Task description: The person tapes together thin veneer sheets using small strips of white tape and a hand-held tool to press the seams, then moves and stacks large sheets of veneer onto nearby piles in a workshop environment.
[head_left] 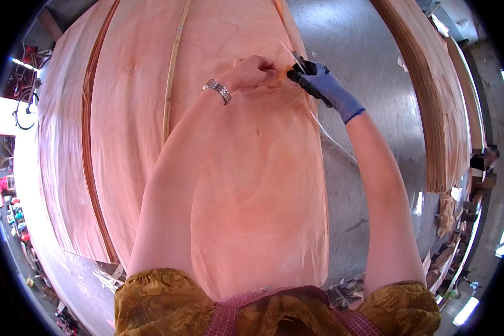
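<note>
My left hand (259,71), bare with a metal bracelet at the wrist, is curled at a torn, ragged spot in the pale pink wood veneer sheet (257,185); whatever its fingertips pinch is too hidden to name. Just to its right, my right hand (313,78), in a blue and black glove, grips a dark hand tool (298,60) at the sheet's edge. A thin white strand sticks up past the tool, and a white cord (336,140) runs down from beside that hand toward my right forearm. The tool's exact kind is unclear.
More veneer sheets (129,129) with darker edge bands lie left, crossed by a pale narrow stick (172,67). A metal work surface (364,50) shows at right, with a brown veneer stack (431,129) beyond it. A bicycle (25,109) stands at far left; scraps lie near the lower edges.
</note>
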`<state>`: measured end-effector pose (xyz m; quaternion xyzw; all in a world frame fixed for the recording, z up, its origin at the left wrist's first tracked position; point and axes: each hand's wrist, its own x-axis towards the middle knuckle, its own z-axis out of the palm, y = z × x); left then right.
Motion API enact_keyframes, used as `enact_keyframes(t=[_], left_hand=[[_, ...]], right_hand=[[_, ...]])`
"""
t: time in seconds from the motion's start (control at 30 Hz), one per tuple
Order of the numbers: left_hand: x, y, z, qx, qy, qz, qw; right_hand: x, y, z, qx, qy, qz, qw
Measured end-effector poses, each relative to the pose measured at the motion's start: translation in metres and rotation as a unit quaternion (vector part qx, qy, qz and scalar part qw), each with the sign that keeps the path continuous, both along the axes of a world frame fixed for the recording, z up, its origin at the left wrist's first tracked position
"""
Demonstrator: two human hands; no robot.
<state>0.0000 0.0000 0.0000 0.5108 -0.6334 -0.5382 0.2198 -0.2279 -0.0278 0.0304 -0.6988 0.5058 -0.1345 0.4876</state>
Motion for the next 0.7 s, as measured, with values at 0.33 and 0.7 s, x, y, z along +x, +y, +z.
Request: enact_keyframes(t=[0.33, 0.7], left_hand=[[-0.002, 0.025, -0.016, -0.353, -0.091, 0.263, 0.893], [-0.066, 0.104, -0.015, -0.37, -0.312, 0.143, 0.863]], right_hand=[[0.003, 0.001, -0.001, 0.095, 0.033, -0.084, 0.991], [-0.001, 0.002, -0.003, 0.107, -0.007, -0.089, 0.99]])
